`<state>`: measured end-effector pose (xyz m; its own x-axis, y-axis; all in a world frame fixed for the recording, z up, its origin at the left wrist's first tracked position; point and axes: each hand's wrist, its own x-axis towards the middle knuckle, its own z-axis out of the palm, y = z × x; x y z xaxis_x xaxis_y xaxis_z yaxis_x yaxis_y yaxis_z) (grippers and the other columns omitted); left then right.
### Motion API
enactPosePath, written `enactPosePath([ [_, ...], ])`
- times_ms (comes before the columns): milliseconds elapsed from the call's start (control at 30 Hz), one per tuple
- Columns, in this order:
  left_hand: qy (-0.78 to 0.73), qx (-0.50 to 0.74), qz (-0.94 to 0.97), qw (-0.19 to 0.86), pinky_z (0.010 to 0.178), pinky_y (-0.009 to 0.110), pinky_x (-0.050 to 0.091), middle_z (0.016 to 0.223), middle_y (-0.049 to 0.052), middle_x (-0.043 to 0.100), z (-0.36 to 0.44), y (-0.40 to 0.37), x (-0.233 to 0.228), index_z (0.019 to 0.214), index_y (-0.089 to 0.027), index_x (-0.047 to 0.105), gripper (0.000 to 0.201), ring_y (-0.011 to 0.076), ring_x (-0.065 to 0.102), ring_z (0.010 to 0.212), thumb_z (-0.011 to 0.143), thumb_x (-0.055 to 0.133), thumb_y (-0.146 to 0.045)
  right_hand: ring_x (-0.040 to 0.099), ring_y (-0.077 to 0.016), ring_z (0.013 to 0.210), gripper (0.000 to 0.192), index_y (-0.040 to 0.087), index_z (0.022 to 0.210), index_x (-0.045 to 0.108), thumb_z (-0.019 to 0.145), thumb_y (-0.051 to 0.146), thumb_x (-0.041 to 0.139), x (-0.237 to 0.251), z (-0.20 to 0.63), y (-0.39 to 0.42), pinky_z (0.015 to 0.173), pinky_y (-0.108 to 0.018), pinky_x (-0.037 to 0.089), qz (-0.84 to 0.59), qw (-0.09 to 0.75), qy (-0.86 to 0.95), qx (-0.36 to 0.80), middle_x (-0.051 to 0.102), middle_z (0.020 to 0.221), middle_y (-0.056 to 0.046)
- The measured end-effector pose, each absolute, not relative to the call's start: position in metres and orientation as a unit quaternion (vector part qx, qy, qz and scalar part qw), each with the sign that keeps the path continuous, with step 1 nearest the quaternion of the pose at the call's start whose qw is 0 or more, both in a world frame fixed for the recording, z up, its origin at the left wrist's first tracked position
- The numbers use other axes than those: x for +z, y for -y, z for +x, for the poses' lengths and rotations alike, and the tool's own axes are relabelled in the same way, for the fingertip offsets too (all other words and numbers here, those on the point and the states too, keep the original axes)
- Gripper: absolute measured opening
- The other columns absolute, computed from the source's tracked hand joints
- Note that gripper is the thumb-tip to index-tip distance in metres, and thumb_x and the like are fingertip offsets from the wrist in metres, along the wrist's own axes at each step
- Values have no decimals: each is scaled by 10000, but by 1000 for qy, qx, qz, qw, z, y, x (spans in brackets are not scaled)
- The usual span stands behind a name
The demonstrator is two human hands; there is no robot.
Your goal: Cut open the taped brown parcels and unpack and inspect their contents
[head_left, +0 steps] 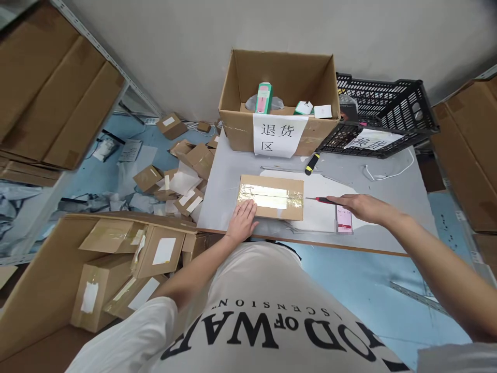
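On the table lies a closed cardboard box (295, 210), sealed along its top with shiny tape over a white label (269, 198). My left hand (243, 220) rests flat on the box's near left corner, fingers stretched out. My right hand (363, 207) is closed around a slim red-and-black tool with a thin metal tip (321, 200). Its tip points left and stops just short of the box's right side; whether it is a knife or a screwdriver I cannot tell. Under my right hand is a phone with a pink screen (344, 220).
Behind stand an open carton (240, 127) holding green boxes and a black plastic crate (388, 111). A yellow-and-black utility knife (311, 164) and a white cable (388, 177) lie on the table (221, 171). At left, a large carton (42, 264) holds several boxes; opened boxes litter the floor.
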<state>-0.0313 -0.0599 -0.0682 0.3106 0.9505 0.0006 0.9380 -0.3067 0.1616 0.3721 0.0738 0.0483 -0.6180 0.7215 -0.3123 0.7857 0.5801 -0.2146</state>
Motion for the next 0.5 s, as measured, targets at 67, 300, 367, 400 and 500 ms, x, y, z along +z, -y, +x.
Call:
enactPosePath([
  [67,-584,45,808,65,1126,441,199,1507,132,279,-31,61,-67,1447,-105,284,619,261,196,1412,908,384,-393,642,-215,922,560,364,1372,434,845,177,418,48,389,-66,723,-329,499,442,68,-871,-202,646,1167,-34],
  [300,-587,34,807,59,1120,487,188,1525,172,200,-21,67,-65,1457,-52,221,722,308,108,1424,870,446,-407,500,-117,501,648,222,1458,284,869,421,468,-12,395,-12,451,-276,436,594,-207,-628,-458,668,933,-87],
  [367,-573,32,817,61,1118,495,189,1528,173,188,-13,67,-65,1461,-60,208,729,310,93,1426,867,454,-402,484,-101,506,701,242,1456,272,834,451,520,-36,378,3,414,-257,403,584,-284,-548,-528,640,1059,-117],
  [400,-563,31,823,63,1121,498,183,1529,170,187,-9,67,-65,1463,-68,206,728,308,89,1427,866,457,-400,479,-97,507,716,251,1450,280,817,460,543,-46,369,8,404,-250,390,577,-308,-518,-551,633,1079,-121],
  [500,-537,32,841,66,1133,508,146,1531,148,195,6,65,-65,1463,-96,227,702,303,90,1427,873,454,-402,473,-91,510,744,258,1441,291,790,473,580,-68,348,16,399,-239,366,555,-332,-469,-602,629,1093,-130],
])
